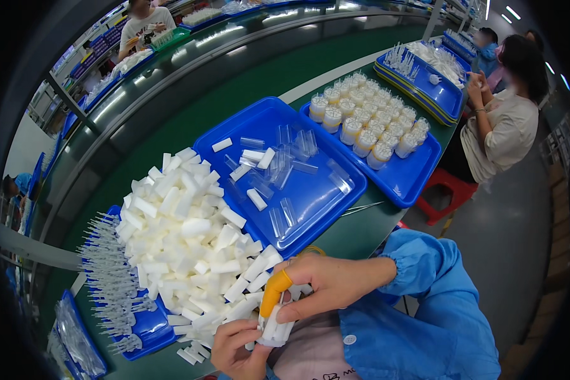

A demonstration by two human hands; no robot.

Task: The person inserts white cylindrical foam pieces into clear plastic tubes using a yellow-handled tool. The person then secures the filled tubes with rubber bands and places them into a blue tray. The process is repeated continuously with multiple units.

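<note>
My right hand (326, 282) comes in from the right in a blue sleeve, with an orange finger cot on the forefinger. It pinches white sticks into a small clear cup (273, 328). My left hand (237, 350) grips that cup from below, near the lower edge. Both hands are at the near rim of a big heap of white foam sticks (183, 234).
A blue tray (310, 196) with loose clear tubes and a few white sticks lies beyond the heap. Another blue tray (411, 177) holds several filled cups. Clear plastic pieces (107, 278) lie at the left. A seated person (506, 120) works at the right, another person (142, 25) far left.
</note>
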